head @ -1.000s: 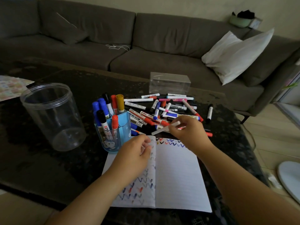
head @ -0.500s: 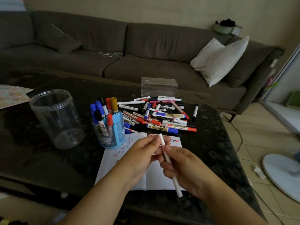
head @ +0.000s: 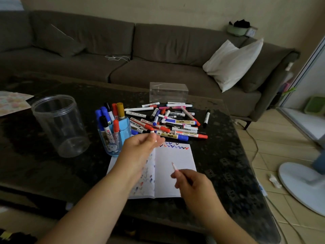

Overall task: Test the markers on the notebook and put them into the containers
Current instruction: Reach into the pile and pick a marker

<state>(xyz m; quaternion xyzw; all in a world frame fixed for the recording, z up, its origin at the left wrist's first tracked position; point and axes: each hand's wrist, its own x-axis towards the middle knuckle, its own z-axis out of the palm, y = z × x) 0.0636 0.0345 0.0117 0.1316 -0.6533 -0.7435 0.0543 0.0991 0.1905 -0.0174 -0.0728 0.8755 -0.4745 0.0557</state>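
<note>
Over the open white lined notebook (head: 175, 171) on the dark speckled tabletop (head: 226, 155), we hold an uncapped white-barrelled marker (head: 175, 167) in our right hand (head: 194, 184), its grip closed on the barrel and the tip pointing up toward eleven o'clock, clear of the paper. Our left hand (head: 140, 147) hovers at the page's eleven o'clock corner, its grip pinched on a small white cap (head: 152, 132), as far as we can tell. To test well, we judge we should lower the tip onto the blank right page below the row of zigzags (head: 174, 146) and draw one short stroke. Recap firmly afterwards. At twelve o'clock lies the loose pile of markers (head: 168, 122); at ten o'clock stands the blue plastic cup (head: 121, 136), already holding several markers, with the clear round jar (head: 59, 125) just beyond it and the clear rectangular box (head: 168, 92) behind the pile.
</note>
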